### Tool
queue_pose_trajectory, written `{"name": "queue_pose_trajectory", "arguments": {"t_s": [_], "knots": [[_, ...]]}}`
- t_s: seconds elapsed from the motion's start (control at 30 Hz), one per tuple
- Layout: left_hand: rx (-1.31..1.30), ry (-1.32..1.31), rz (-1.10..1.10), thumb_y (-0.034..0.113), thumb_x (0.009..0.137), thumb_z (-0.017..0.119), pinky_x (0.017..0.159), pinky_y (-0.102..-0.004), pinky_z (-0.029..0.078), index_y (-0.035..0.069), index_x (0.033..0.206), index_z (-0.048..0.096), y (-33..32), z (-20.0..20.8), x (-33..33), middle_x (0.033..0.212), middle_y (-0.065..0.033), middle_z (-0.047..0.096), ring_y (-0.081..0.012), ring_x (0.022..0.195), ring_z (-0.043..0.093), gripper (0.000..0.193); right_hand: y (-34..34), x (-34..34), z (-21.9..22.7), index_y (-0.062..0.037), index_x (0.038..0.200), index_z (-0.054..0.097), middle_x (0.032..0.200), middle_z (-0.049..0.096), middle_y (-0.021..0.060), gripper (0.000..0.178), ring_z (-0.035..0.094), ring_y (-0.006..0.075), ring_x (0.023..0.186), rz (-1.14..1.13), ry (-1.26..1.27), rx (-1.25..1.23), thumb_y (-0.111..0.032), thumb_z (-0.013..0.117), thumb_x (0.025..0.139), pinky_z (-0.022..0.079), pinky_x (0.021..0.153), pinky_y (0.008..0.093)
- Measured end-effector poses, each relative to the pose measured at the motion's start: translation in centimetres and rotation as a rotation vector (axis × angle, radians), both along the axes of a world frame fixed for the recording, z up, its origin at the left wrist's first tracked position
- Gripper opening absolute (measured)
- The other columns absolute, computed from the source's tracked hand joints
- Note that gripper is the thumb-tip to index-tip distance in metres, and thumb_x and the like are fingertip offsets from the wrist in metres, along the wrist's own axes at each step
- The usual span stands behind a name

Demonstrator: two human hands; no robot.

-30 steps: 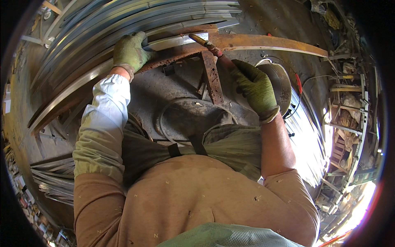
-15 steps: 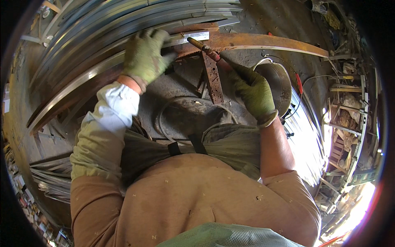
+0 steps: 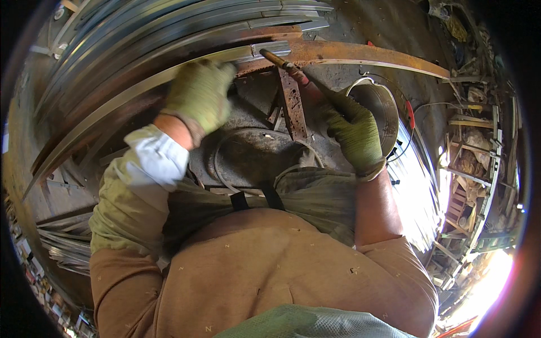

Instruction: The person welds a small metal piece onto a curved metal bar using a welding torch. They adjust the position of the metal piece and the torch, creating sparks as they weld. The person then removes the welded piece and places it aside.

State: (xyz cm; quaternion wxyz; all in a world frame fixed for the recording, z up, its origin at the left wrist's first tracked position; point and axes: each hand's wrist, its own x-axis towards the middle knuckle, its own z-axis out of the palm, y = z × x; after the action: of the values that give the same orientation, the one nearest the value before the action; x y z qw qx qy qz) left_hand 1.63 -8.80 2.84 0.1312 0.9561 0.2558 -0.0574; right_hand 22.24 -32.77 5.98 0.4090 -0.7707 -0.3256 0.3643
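My right hand, in a green glove, is closed around a welding torch with a red neck. The torch's brass-coloured nozzle points up and left, close to the end of a long curved metal bar. A seam shows on the bar just left of the nozzle. My left hand, also gloved in green, overlaps the near edge of the bar. Motion smears its fingers, so whether they grip the bar is unclear. Beneath the bar's end lies a rusty curved steel beam.
A rusty perforated post stands below the beam. Many curved metal strips lie at the far left. A round metal bucket is beside my right hand. A cable loops near my legs. Slatted wooden pieces line the right side.
My left hand has come slightly nearer to me. The curved bar's left end has shifted outward and nearer, and its surface looks duller. The torch has barely moved.
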Motion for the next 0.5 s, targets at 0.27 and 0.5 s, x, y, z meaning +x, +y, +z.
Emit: {"name": "queue_pose_trajectory", "arguments": {"t_s": [0.27, 0.5], "knots": [[-0.138, 0.117, 0.350, 0.030, 0.076, 0.093, 0.101, -0.0483, 0.056, -0.001, 0.126, 0.071, 9.2, 0.4, -7.9, 0.124, -0.0300, 0.074, -0.0440, 0.117, 0.073, 0.063, -0.1, 1.0, 0.2, 0.0001, 0.145, 0.072, 0.098, 0.069, 0.0004, 0.041, 0.060, 0.0058, 0.076, -0.077, 0.068, 0.086, -0.017, 0.071, 0.108, 0.050, 0.069, 0.0227], [0.263, 0.176, 0.308, 0.036, 0.083, 0.091, 0.096, -0.0539, 0.058, 0.015, 0.142, 0.062, 10.5, -2.9, -17.4, 0.133, -0.0184, 0.072, -0.0440, 0.117, 0.072, 0.069, 0.6, 1.2, 2.6, 0.0049, 0.148, 0.068, 0.123, 0.076, 0.0101, 0.042, 0.070, 0.0123, 0.104, -0.061, 0.044, 0.060, -0.013, 0.070, 0.110, 0.058, 0.091, 0.0278]]}}
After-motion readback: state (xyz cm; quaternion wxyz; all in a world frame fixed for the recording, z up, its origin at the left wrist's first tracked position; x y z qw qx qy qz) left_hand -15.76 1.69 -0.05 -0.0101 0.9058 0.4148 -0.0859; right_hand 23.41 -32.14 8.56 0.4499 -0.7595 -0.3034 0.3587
